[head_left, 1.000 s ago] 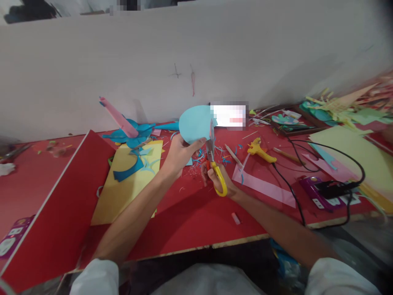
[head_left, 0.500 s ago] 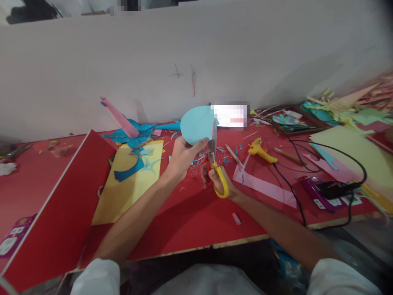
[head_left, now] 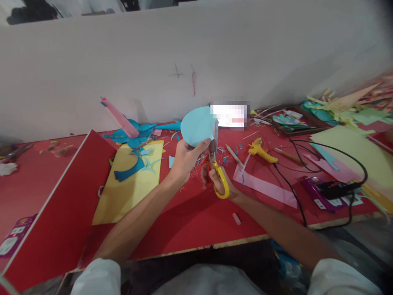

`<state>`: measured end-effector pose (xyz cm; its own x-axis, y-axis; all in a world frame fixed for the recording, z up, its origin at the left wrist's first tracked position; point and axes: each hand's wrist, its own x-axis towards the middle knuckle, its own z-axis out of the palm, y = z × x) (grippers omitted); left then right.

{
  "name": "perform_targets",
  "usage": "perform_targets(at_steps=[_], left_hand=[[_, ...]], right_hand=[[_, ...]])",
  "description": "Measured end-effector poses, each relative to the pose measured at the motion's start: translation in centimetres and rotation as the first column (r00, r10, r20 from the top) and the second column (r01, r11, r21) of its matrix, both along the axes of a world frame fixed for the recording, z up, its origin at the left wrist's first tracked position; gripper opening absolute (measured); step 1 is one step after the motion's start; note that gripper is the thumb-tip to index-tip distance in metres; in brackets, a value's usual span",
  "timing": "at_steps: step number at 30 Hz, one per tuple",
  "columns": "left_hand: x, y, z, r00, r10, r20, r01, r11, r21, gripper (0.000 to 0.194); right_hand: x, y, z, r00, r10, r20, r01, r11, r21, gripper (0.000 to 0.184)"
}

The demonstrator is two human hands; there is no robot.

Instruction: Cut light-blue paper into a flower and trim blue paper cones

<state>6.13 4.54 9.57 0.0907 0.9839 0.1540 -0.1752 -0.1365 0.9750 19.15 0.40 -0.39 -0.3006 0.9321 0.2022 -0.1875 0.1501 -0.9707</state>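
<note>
My left hand pinches the lower edge of a rounded light blue paper piece, thumb in front and the other fingers mostly behind it. My right hand is closed round the handles of a pair of scissors, one loop yellow and the other red-orange. The metal blades point up along the right edge of the paper, close beside my left thumb. Thin blue paper shavings lie scattered on the red tabletop behind my hands.
A yellow glue gun lies right of the scissors, its cord running to a purple power strip. Yellow sheets with blue offcuts lie left, beside a slanted red panel. A pink paper tube rises from blue paper petals.
The paper has turned slightly and shifted a little to the right with my left hand. The scissor blades have opened somewhat along its right edge, the handles moving slightly right.
</note>
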Motion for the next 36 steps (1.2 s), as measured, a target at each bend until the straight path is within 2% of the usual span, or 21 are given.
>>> perform_targets(at_steps=[10,16,21,36], left_hand=[[0.2,-0.2,-0.3,1.0,0.007,0.007,-0.007,1.0,-0.001,0.039],[-0.6,0.5,0.6,0.992,0.076,0.098,-0.078,0.997,0.01,0.04],[-1.4,1.2,0.8,0.996,0.073,0.052,-0.076,0.996,0.046,0.038],[-0.9,0.9,0.4,0.998,0.054,0.028,-0.055,0.997,0.048,0.037]], right_hand=[[0.1,0.1,-0.4,1.0,0.012,-0.011,-0.011,1.0,0.024,0.069],[0.1,0.1,-0.3,1.0,-0.005,-0.017,0.005,1.0,-0.004,0.071],[0.2,0.2,-0.3,1.0,-0.005,-0.013,0.005,1.0,0.018,0.071],[0.3,0.5,-1.0,0.997,-0.001,-0.075,-0.003,0.999,-0.052,0.072]])
